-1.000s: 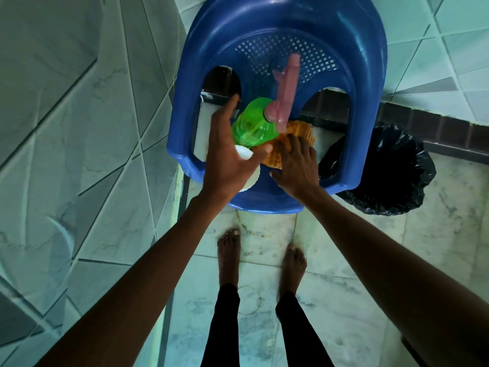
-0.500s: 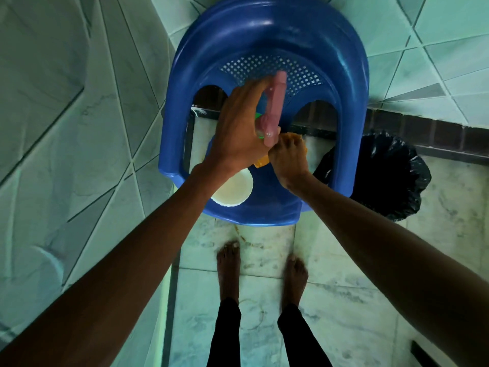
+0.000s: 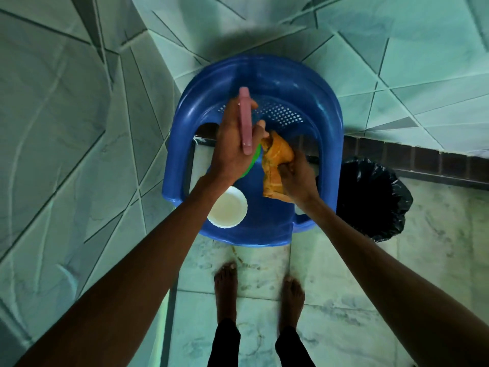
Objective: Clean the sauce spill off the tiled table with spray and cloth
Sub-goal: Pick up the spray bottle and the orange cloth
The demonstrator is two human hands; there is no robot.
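Observation:
My left hand [image 3: 232, 144] grips the spray bottle above the blue plastic chair [image 3: 325, 123]. The bottle's pink trigger head [image 3: 245, 123] sticks up between my fingers, and a sliver of its green body [image 3: 254, 157] shows under the hand. My right hand [image 3: 297, 176] holds the orange cloth [image 3: 275, 165], bunched and lifted off the seat, just right of the bottle. The tiled surface [image 3: 66, 128] fills the left of the view; no sauce spill shows on it.
A white round dish [image 3: 227, 207] lies on the front left of the chair seat. A bin lined with a black bag [image 3: 375, 197] stands right of the chair. My bare feet [image 3: 259, 290] stand on the marble floor in front of the chair.
My left hand closed round the spray bottle and lifted it. My right hand gathered the orange cloth and raised it off the seat. The view shifted so the chair sits lower in the frame.

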